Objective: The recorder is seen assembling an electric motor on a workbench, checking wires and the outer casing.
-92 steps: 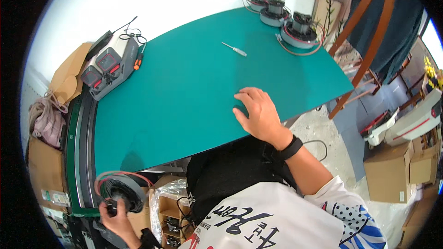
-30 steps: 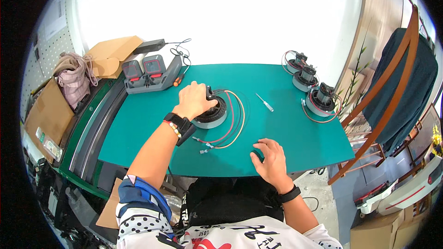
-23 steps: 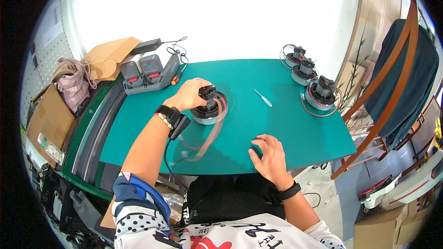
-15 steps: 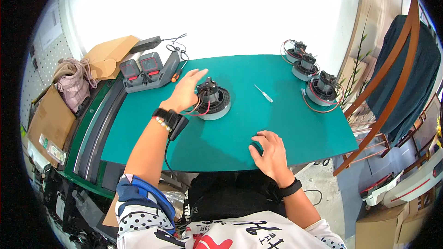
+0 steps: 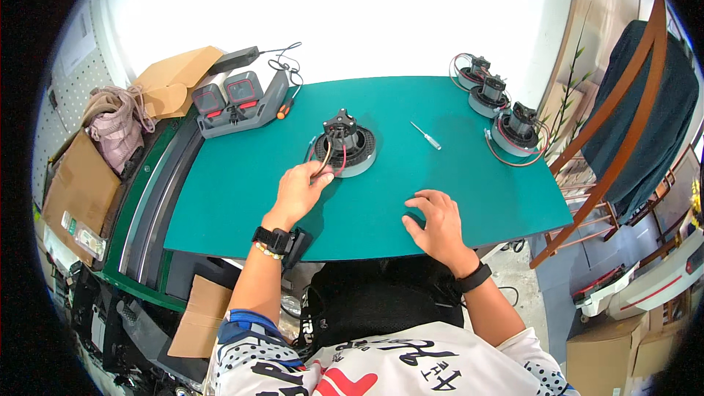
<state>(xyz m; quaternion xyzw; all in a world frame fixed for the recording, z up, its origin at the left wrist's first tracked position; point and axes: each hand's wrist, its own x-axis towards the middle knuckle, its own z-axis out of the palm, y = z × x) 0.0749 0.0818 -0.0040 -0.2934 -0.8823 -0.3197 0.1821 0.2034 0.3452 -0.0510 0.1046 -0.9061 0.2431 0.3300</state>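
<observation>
A motor unit (image 5: 345,130) with a black top and a round, light-rimmed base stands upright left of the middle of the table. Dark and red wires loop down its front. My left hand (image 5: 299,192) is at the base's near left edge, its thumb and fingers pinched on the wires (image 5: 327,163). My right hand (image 5: 435,224) rests near the table's front edge, loosely curved with fingers apart, holding nothing. A small screwdriver (image 5: 426,136) with a pale clear handle lies right of the motor unit.
On the green table (image 5: 389,238), several similar motor units (image 5: 517,130) with wires line the far right. A grey dual battery charger (image 5: 242,114) stands far left, with an orange-handled screwdriver (image 5: 285,108) beside it. An opened cardboard box (image 5: 172,77) lies behind. A wooden chair (image 5: 623,132) stands right.
My left hand has come from the motor unit's far left side down to its near edge and closed on the wires. My right hand stays by the front edge, almost unmoved.
</observation>
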